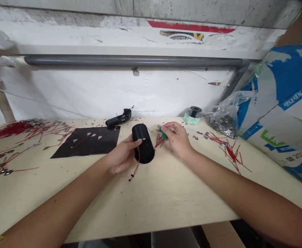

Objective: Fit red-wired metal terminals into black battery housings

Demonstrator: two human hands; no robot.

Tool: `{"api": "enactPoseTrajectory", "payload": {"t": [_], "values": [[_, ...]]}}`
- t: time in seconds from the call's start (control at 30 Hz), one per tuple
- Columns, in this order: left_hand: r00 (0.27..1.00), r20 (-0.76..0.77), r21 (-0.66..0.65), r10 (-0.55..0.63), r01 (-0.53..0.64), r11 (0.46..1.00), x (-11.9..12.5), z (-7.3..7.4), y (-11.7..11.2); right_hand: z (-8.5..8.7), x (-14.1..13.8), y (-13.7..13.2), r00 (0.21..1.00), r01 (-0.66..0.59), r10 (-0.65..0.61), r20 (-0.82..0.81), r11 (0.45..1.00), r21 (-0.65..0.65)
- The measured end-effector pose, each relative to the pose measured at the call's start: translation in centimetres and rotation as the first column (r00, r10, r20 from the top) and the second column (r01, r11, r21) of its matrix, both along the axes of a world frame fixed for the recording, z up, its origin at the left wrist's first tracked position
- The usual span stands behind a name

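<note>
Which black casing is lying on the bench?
The narrower black casing near the wall; the wider black cylinder is held in the left hand, off the bench.

A grey PVC pipe [132,62] is running along the wall at twelve o'clock. On the plywood bench [151,203], a black mat [89,144] is lying at ten o'clock, and a black plastic housing [118,119] is resting at eleven. A tape roll [192,116] is standing at one, beside a clear bag of metal terminals [222,124]. Loose red wires [230,153] are lying at three, and a printed woven sack [277,113] is leaning at two.
</note>
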State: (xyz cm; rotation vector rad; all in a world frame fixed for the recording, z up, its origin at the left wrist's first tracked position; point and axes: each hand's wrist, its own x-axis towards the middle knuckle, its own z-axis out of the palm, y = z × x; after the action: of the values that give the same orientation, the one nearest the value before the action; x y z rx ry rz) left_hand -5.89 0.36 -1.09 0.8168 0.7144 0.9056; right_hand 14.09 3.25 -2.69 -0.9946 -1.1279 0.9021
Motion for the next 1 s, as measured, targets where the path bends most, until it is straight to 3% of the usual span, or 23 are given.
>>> {"api": "enactPoseTrajectory", "payload": {"t": [0.27,0.43,0.5,0.53,0.6,0.67,0.73,0.83,0.93,1.0], "values": [[1.000,-0.002,-0.018,0.018,-0.018,1.000,0.1,-0.1,0.0,0.5,1.4,1.2,0.997,0.073,-0.073,0.023,0.997,-0.004],[0.999,-0.016,-0.013,0.033,-0.033,0.999,0.1,0.4,-0.1,0.6,2.7,2.0,0.984,0.047,-0.056,0.169,0.997,0.055],[0.999,-0.019,-0.012,0.028,-0.028,1.000,0.1,0.8,-0.2,0.8,3.4,2.1,0.946,0.039,-0.077,0.316,0.991,0.125],[1.000,-0.021,-0.018,0.023,-0.024,1.000,0.1,1.0,-0.2,1.0,3.7,2.0,0.895,0.028,-0.102,0.435,0.984,0.174],[0.999,-0.022,-0.030,0.031,-0.032,0.999,0.1,1.3,-0.2,1.6,4.2,1.5,0.700,-0.042,-0.134,0.702,0.973,0.228],[0.995,-0.029,-0.003,0.098,-0.099,0.995,0.2,1.3,-0.1,2.2,4.6,1.0,0.473,-0.114,-0.058,0.879,0.985,0.127],[0.979,-0.055,0.075,0.198,-0.194,0.978,0.2,0.9,0.1,2.7,5.0,0.7,0.318,-0.112,0.046,0.947,0.994,-0.011],[0.947,-0.131,0.259,0.293,-0.253,0.932,0.2,0.0,0.4,3.0,5.4,0.5,0.172,-0.069,0.067,0.983,0.996,-0.056],[0.921,-0.252,0.417,0.296,-0.172,0.892,-0.1,-0.7,0.5,3.1,5.6,0.5,0.076,-0.051,0.056,0.995,0.997,-0.053],[0.911,-0.307,0.452,0.277,-0.116,0.884,-0.2,-0.8,0.4,3.2,5.6,0.5,0.030,-0.044,0.074,0.997,0.996,-0.072]]}}
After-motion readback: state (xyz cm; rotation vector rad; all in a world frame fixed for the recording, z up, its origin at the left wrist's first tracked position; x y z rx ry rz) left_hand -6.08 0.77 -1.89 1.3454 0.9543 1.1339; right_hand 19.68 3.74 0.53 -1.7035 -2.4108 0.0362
